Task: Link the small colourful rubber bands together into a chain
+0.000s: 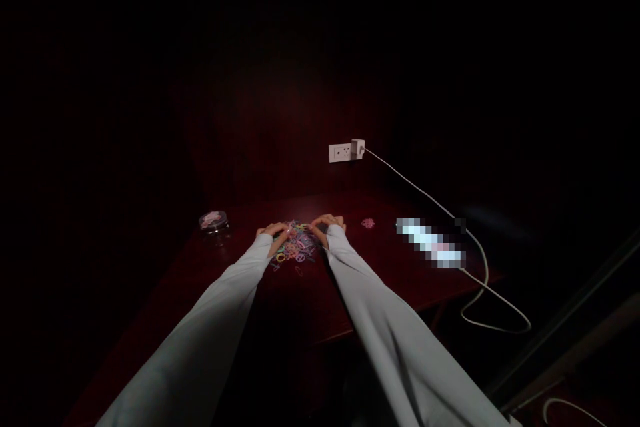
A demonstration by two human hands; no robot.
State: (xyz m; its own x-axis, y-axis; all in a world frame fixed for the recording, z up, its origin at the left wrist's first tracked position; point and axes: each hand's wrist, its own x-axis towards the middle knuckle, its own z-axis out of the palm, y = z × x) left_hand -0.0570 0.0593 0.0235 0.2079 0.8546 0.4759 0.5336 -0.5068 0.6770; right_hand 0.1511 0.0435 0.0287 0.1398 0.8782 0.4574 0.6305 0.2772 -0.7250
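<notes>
A loose pile of small, colourful elastic hair ties (299,247) lies on the dark red table. At its left edge is my left hand (275,231), thumb and fingers drawn together over the ties. My right hand (329,223) is at the pile's upper right edge, fingers bent and closed together. Both hands touch the pile or hover just over it. Whatever either set of fingertips holds is too small to make out. Apart from the pile, a little cluster of pink hair ties (368,223) lies to the right of my right hand.
A clear round jar (215,221) with a pinkish lid stands at the left. On the right lies a blurred-out, glowing device (430,242). Its white cable (423,190) runs to a charger (357,148) in the wall socket (340,153) and loops past the table's edge.
</notes>
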